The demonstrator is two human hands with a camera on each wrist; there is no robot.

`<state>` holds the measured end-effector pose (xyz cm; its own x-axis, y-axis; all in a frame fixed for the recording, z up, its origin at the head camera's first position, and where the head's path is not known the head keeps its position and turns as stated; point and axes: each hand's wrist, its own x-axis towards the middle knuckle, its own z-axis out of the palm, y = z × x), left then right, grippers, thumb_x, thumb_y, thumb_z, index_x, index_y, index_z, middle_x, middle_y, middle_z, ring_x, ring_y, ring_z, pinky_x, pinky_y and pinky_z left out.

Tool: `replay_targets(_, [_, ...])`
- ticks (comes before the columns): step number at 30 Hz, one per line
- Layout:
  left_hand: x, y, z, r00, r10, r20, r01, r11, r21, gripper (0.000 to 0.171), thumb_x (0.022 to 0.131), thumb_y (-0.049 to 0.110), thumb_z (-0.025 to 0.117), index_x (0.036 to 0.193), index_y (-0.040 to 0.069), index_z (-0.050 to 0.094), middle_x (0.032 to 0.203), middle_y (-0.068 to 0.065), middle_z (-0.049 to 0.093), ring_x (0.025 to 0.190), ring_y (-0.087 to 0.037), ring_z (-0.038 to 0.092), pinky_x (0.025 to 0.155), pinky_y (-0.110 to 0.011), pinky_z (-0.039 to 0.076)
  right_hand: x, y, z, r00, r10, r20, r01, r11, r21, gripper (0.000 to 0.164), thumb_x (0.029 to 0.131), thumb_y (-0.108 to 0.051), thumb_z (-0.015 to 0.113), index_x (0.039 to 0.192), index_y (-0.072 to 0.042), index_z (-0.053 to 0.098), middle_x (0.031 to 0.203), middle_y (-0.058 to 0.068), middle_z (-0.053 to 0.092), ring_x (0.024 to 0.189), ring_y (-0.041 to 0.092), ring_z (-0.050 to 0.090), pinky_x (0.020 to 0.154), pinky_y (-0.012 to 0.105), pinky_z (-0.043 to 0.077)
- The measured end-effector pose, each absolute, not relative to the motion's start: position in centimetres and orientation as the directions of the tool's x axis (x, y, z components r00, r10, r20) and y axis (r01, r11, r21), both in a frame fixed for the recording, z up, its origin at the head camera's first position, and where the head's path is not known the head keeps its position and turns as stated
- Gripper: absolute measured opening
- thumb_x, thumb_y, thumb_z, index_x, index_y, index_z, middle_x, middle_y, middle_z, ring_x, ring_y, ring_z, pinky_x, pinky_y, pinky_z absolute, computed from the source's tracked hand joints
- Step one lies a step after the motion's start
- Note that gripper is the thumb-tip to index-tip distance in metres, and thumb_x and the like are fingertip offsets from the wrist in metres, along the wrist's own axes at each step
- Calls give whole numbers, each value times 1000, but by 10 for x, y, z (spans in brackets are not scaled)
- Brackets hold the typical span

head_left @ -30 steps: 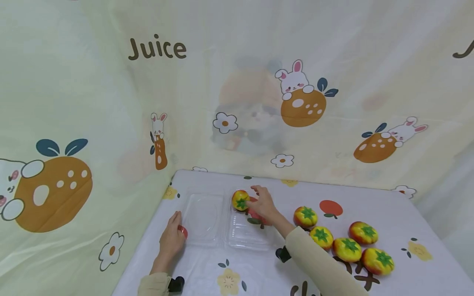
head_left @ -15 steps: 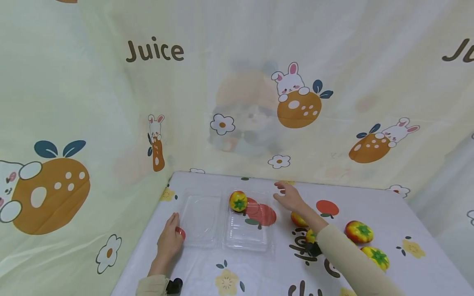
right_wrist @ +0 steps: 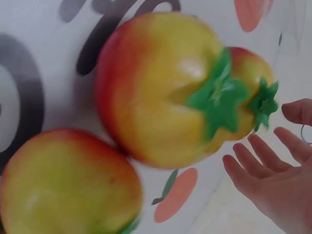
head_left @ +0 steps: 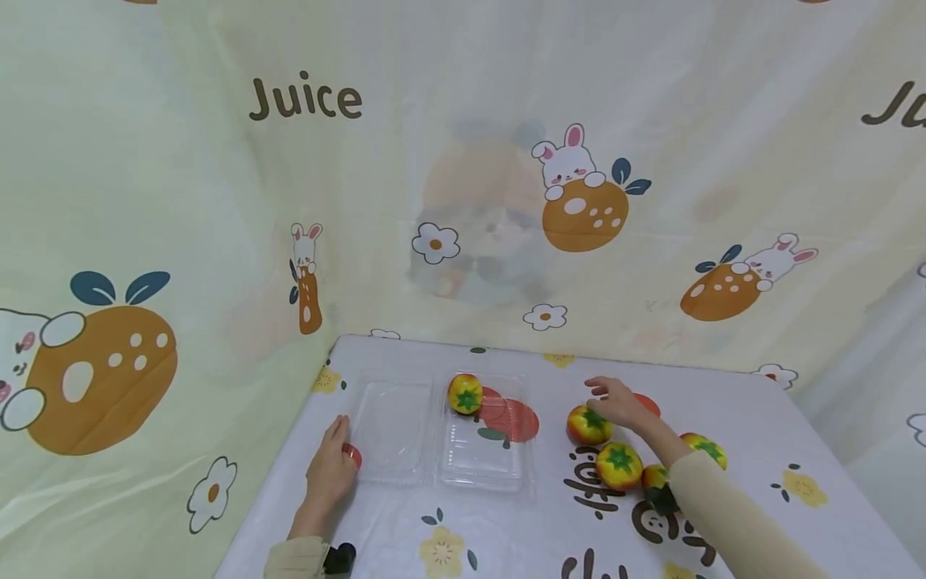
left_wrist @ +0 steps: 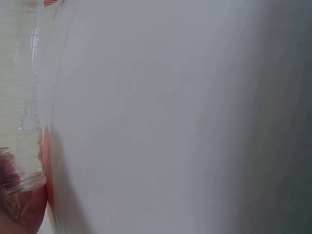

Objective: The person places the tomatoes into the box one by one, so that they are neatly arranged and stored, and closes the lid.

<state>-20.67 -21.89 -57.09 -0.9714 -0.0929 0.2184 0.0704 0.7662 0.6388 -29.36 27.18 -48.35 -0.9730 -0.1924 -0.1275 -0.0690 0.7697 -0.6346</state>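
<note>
In the head view a clear plastic clamshell box (head_left: pixel 481 474) lies unfolded on the table, one persimmon (head_left: pixel 465 394) in the back left corner of its right half. My left hand (head_left: pixel 333 466) touches the outer left edge of the lid half (head_left: pixel 394 434), fingers fairly straight; the left wrist view shows fingertips (left_wrist: pixel 9 170) at the clear plastic wall. Right at another persimmon (head_left: pixel 584 426), left of the loose group, is my right hand (head_left: pixel 618 404), thumb and fingers spread. The right wrist view has these fingers (right_wrist: pixel 253 161) apart from the green-topped persimmon (right_wrist: pixel 243 73), holding nothing.
Several more persimmons, among them a near one (head_left: pixel 619 466) and one partly behind the right sleeve (head_left: pixel 703 446), lie on the right of the table. A printed white cloth (head_left: pixel 550 523) covers the tabletop. Patterned curtains (head_left: pixel 463 177) hang behind and at the left.
My right hand has left the persimmon in the box and moved right to the loose ones, now beside the leftmost of them. The left hand stays at the lid edge.
</note>
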Motion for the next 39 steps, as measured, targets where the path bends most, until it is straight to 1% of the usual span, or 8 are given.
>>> replay_targets(8, [-205, -220, -572, -973, -97, 209, 60, 770, 635, 63, 82, -7, 42, 144, -11, 39, 150, -28, 38, 137, -45, 38, 105, -59, 37, -286, 286, -494, -948, -243, -205, -52, 755, -654, 43, 98, -16, 54, 132, 10, 52, 127, 33, 55, 116, 47, 52, 97, 58, 45])
replay_targets(13, [-205, -220, -572, -972, -102, 210, 56, 770, 635, 62, 82, -6, 41, 144, -11, 39, 150, -28, 38, 136, -45, 38, 105, -59, 37, -283, 290, -490, -928, -289, -235, -62, 741, -668, 41, 99, -17, 53, 129, 9, 55, 128, 33, 54, 116, 46, 52, 96, 57, 46])
replay_targets(17, [-206, -221, -573, -969, -104, 222, 62, 772, 633, 62, 82, -7, 41, 144, -12, 39, 150, -28, 38, 136, -45, 38, 105, -59, 37, -285, 295, -488, -922, -289, -257, -43, 736, -675, 42, 96, -16, 55, 131, 9, 54, 129, 34, 54, 113, 43, 55, 91, 52, 51])
replay_targets(23, [-207, -222, -573, -968, -103, 227, 67, 770, 635, 62, 82, -7, 41, 144, -11, 40, 150, -28, 38, 136, -45, 38, 105, -58, 37, -286, 299, -490, -919, -257, -298, 27, 714, -700, 47, 95, -16, 59, 133, 11, 50, 126, 35, 55, 98, 32, 61, 81, 45, 57])
replay_targets(25, [-207, -221, -573, -970, -102, 223, 66, 768, 637, 62, 83, -7, 41, 144, -11, 39, 150, -28, 38, 137, -45, 38, 105, -58, 37, -285, 299, -491, -924, -240, -298, 44, 706, -707, 48, 94, -16, 61, 133, 11, 50, 125, 35, 55, 96, 29, 62, 80, 44, 57])
replay_targets(32, [-208, -220, -573, -970, -104, 220, 64, 765, 640, 61, 83, -6, 40, 144, -11, 40, 150, -28, 38, 136, -45, 38, 105, -58, 37, -284, 296, -492, -937, -213, -278, 57, 691, -721, 49, 94, -18, 63, 133, 10, 50, 129, 37, 50, 97, 31, 63, 82, 43, 57])
replay_targets(36, [-208, -220, -573, -972, -104, 209, 55, 768, 638, 61, 83, -6, 41, 144, -11, 40, 150, -27, 38, 136, -45, 38, 105, -59, 37, -288, 295, -491, -948, -207, -240, 34, 687, -725, 48, 94, -19, 63, 133, 8, 52, 129, 34, 51, 99, 32, 63, 79, 39, 58])
replay_targets(39, [-209, -219, -573, -973, -106, 208, 51, 772, 633, 61, 83, -6, 41, 144, -10, 40, 150, -27, 38, 136, -45, 39, 105, -58, 37, -292, 293, -488, -953, -231, -196, -12, 675, -737, 49, 94, -20, 63, 133, 8, 52, 128, 34, 51, 102, 34, 61, 77, 38, 59])
